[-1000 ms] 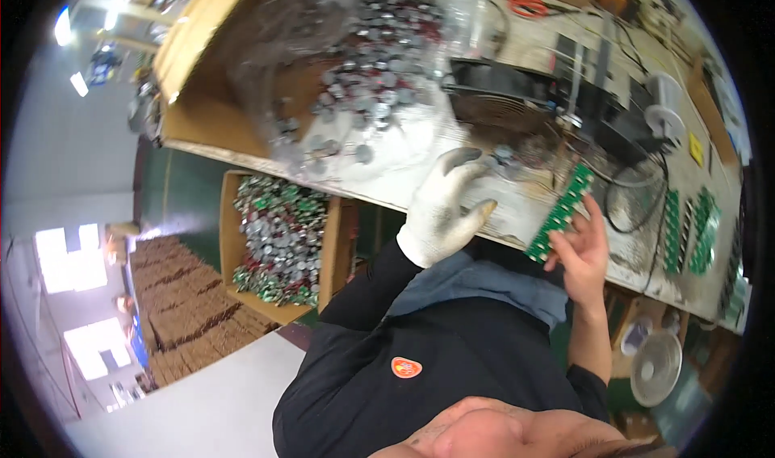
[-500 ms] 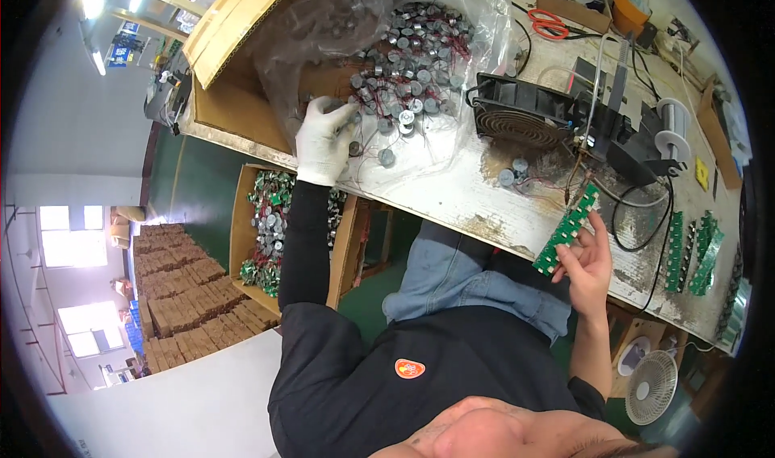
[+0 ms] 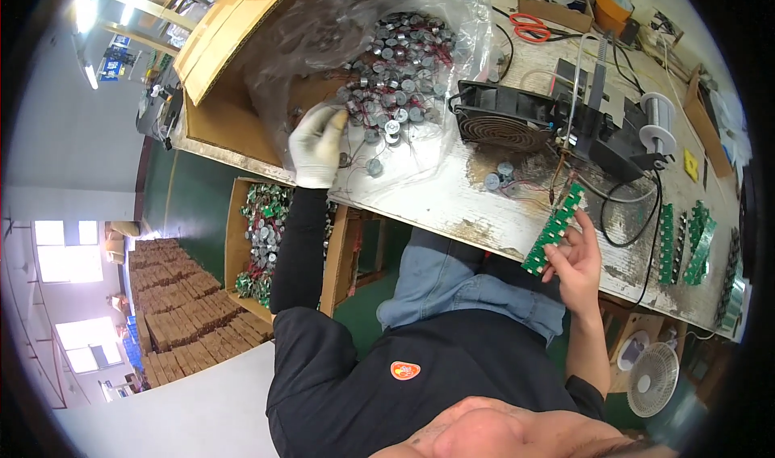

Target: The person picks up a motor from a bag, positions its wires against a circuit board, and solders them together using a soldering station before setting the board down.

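Upper L of frame, gloved L hand (image 3: 317,151) is curled narrow; can't tell if it grips anything. Pile of round metal parts (image 3: 404,77) sits just R of it, nearest that hand. R of ctr, bare R hand (image 3: 579,274) pinches green PCB (image 3: 554,230) at its upper L, long axis slanting lower L to upper R.

Near the back of the worktop (image 3: 472,230), red-handled scissors (image 3: 530,28) lay just in front of a small cardboard box (image 3: 552,11), with a round orange object (image 3: 609,15) beside the box. A small yellow piece (image 3: 691,165) rested toward the right. Below the bench's right end stood a white fan (image 3: 652,379) with a round grille. Off to the left, brown cardboard stacks (image 3: 182,300) covered part of the green floor (image 3: 202,195), and bright windows (image 3: 61,254) broke the pale wall (image 3: 77,167) beneath a lit tube lamp (image 3: 87,46).
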Available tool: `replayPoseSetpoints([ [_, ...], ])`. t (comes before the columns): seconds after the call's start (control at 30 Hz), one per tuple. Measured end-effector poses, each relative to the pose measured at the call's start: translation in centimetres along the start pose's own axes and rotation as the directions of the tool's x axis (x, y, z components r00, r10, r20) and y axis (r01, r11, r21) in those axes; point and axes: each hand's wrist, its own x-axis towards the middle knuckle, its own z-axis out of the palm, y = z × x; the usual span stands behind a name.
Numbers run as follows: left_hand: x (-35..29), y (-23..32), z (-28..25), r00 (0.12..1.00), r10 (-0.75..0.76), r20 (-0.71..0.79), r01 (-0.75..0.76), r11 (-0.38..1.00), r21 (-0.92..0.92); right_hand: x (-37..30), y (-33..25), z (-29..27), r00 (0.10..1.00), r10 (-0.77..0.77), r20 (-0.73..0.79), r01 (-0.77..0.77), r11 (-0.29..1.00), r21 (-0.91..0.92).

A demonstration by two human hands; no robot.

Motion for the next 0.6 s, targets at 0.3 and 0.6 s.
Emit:
replayPoseSetpoints([
  [0.3,-2.4,7.6,1.9,0.890,-0.445,0.095,0.380,0.612,-0.693,-0.1,0.2,-0.3,1.000,-0.006,0.003,0.006,1.000,0.001],
  [0.6,-9.0,11.6,8.7,0.880,-0.399,0.257,0.472,0.791,-0.389,-0.3,0.5,-0.1,0.999,-0.011,-0.032,0.010,1.000,-0.026],
])
